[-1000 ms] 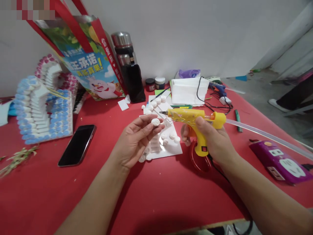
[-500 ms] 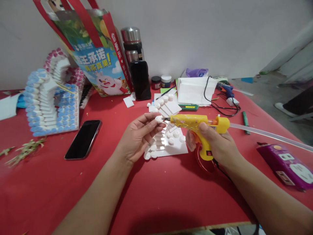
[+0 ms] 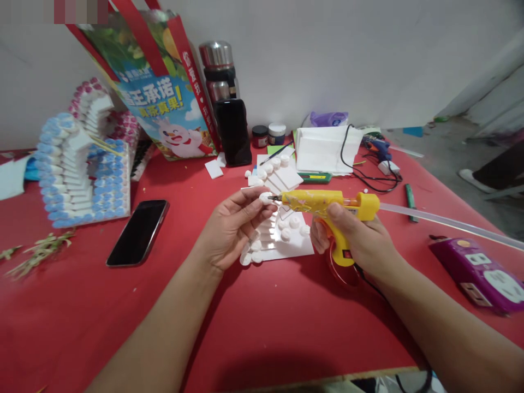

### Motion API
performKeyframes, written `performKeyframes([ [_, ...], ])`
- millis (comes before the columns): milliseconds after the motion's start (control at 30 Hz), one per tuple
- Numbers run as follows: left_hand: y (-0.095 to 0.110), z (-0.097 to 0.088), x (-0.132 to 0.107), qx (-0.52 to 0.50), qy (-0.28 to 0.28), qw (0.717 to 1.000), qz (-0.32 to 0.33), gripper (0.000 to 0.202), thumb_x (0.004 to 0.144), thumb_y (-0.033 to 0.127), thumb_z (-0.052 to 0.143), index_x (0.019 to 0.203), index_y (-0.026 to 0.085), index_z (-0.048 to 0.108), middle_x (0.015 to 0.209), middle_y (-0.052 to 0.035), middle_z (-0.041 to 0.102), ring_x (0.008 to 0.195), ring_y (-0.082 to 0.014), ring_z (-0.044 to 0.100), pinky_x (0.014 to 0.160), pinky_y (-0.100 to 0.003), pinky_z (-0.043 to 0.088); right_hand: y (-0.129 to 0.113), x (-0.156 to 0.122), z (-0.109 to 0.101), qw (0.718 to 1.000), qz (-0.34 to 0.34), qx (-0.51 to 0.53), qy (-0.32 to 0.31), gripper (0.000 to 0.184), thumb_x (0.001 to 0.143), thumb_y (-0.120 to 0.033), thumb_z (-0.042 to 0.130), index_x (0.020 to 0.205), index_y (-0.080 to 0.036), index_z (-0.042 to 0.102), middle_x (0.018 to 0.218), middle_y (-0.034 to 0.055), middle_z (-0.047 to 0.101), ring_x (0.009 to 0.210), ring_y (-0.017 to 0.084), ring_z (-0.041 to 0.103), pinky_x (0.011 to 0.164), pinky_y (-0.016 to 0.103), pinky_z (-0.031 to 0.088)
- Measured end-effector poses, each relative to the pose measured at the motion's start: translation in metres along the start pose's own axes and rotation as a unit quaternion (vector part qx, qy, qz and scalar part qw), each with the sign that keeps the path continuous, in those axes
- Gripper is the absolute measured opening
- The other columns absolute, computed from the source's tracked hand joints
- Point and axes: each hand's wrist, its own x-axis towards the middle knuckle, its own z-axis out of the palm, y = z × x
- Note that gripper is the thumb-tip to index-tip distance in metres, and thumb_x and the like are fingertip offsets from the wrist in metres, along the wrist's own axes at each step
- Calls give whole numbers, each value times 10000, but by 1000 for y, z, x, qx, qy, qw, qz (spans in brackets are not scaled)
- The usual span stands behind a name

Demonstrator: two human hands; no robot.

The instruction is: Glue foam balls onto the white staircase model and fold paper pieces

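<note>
My left hand (image 3: 231, 229) pinches a small white round foam piece (image 3: 265, 198) between thumb and fingers. My right hand (image 3: 357, 240) grips a yellow hot glue gun (image 3: 327, 207) by its handle, a clear glue stick (image 3: 442, 222) trailing out to the right. The gun's nozzle touches the white piece. Just below both hands lies a white foam staircase model (image 3: 282, 232) dotted with more white rounds, flat on the red table (image 3: 262, 327).
A black phone (image 3: 138, 232) lies to the left, with blue-and-white and pink foam models (image 3: 82, 174) beyond it. A printed shopping bag (image 3: 159, 93), steel flask (image 3: 219, 71), paint jars, white box (image 3: 325, 150) and cables stand at the back. A purple power strip (image 3: 478, 273) is at right.
The glue gun's nozzle has moved left from a gap to meet the white piece in my left hand. The view has shifted slightly.
</note>
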Motion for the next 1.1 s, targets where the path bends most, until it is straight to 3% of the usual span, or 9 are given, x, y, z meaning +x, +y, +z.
performKeyframes([
  [533, 1, 0, 1, 5, 8, 1000, 1, 186, 771, 68, 839, 940, 117, 778, 938, -45, 770, 840, -114, 757, 868, -192, 603, 4, 1, -3, 1000, 3, 7, -6, 594, 994, -629, 525, 573, -224, 631, 522, 19, 571, 511, 160, 555, 546, 321, 462],
  [867, 0, -1, 1, -5, 0, 1000, 13, 190, 757, 61, 848, 929, 104, 778, 892, -40, 771, 803, -108, 757, 792, -159, 600, 2, 1, 0, 1000, 3, -5, 6, 605, 981, -645, 536, 571, -210, 622, 515, 23, 569, 484, 151, 546, 521, 309, 456],
  [1100, 3, -4, 1, 54, 21, 997, 47, 210, 760, 131, 868, 954, 123, 789, 930, -54, 784, 829, -118, 750, 856, -204, 594, 2, 3, -1, 999, 4, 14, 34, 594, 960, -647, 580, 557, -211, 618, 502, 26, 562, 483, 149, 557, 494, 296, 441],
])
